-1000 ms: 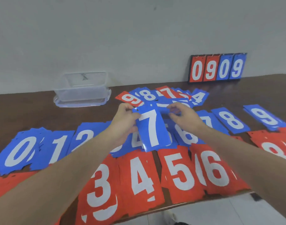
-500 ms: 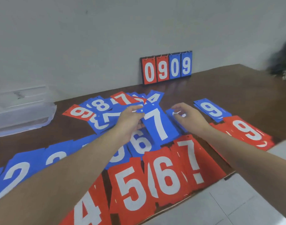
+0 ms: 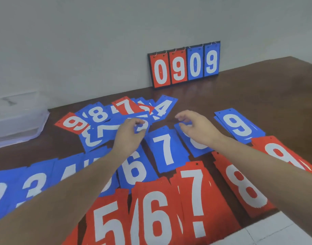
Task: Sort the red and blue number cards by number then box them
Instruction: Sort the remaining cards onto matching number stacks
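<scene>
The blue 7 card [image 3: 167,149] lies flat in the blue row, between the blue 6 [image 3: 134,168] and a blue card half hidden under my right hand [image 3: 195,129]. That hand hovers over it with loosely curled fingers and holds nothing. My left hand [image 3: 128,138] reaches into the mixed pile [image 3: 102,121] of unsorted cards and pinches the edge of a blue card [image 3: 142,127] between thumb and forefinger. The nearer red row shows 5 [image 3: 107,225], 6 [image 3: 155,213], 7 [image 3: 195,197] and 8 [image 3: 245,188].
A clear plastic box [image 3: 15,124] stands at the far left by the wall. A flip scoreboard reading 0909 [image 3: 184,66] leans on the wall behind. A blue 9 [image 3: 238,126] and a red 9 [image 3: 282,154] lie at the right. The table's front edge [image 3: 257,225] drops to white floor tiles.
Both hands let go of the blue 7, which now lies flat in the blue row. My left hand moved back to the mixed pile; the view swung right.
</scene>
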